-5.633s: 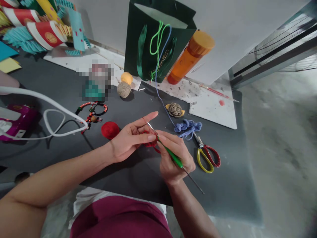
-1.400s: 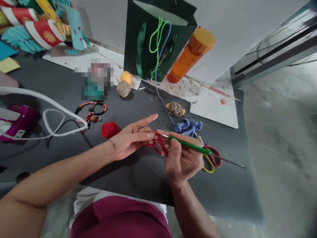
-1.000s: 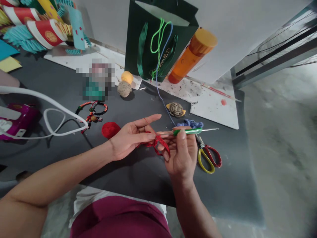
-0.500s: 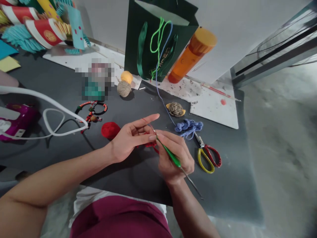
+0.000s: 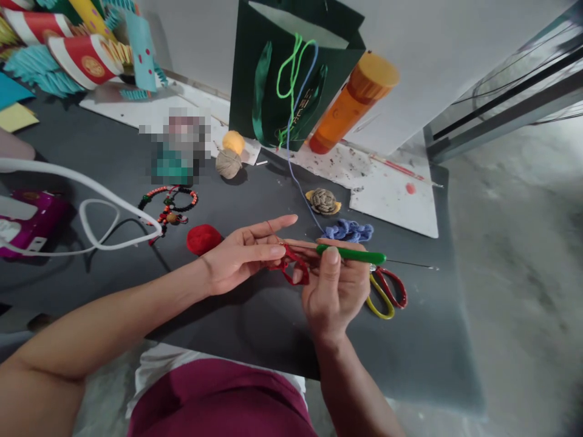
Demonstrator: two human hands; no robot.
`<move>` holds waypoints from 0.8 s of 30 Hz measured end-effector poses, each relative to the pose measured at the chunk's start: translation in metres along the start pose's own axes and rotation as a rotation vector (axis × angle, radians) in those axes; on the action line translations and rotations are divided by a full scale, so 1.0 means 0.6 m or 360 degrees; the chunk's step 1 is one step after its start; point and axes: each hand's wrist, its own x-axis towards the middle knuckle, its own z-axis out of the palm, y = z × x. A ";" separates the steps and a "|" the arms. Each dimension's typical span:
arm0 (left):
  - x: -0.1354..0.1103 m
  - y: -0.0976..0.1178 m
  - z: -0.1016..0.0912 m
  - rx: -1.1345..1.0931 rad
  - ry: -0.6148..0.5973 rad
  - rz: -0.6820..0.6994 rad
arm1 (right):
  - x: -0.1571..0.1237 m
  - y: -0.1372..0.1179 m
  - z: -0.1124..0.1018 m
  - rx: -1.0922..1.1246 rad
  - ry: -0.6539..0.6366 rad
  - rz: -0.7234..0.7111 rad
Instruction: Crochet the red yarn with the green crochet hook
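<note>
Dark grey tabletop [image 5: 423, 358] runs against a pale wall [image 5: 419, 67], with concrete floor [image 5: 523, 303] visible to the right. Your left hand [image 5: 243, 255] is partly closed: thumb pressed to the fingers, pinching the red crochet work [image 5: 298, 276], index finger extended with a red strand across it. Your right hand [image 5: 334, 291] is curled round the green-handled hook [image 5: 357, 254], thumb on top of the grip; the hook lies nearly level, one end at the red work, the other pointing right over the table. The red work sits between your two hands, above the table's front part, its loop hanging against your right fingers; its exact stitches cannot be made out.

Just beyond your left wrist rests a red yarn ball [image 5: 203, 240]. To the right of your right hand lie scissors [image 5: 387, 294], one handle yellow, one red, blades largely hidden by your hand. Behind them is a blue crocheted piece [image 5: 348, 230]; its strand leads up to a dark green paper bag [image 5: 273, 112], beside an orange bottle [image 5: 348, 106].
</note>
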 end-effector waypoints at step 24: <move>-0.004 0.006 0.006 0.0438 0.0050 0.0297 | 0.032 -0.015 0.004 0.0488 -0.0033 0.0558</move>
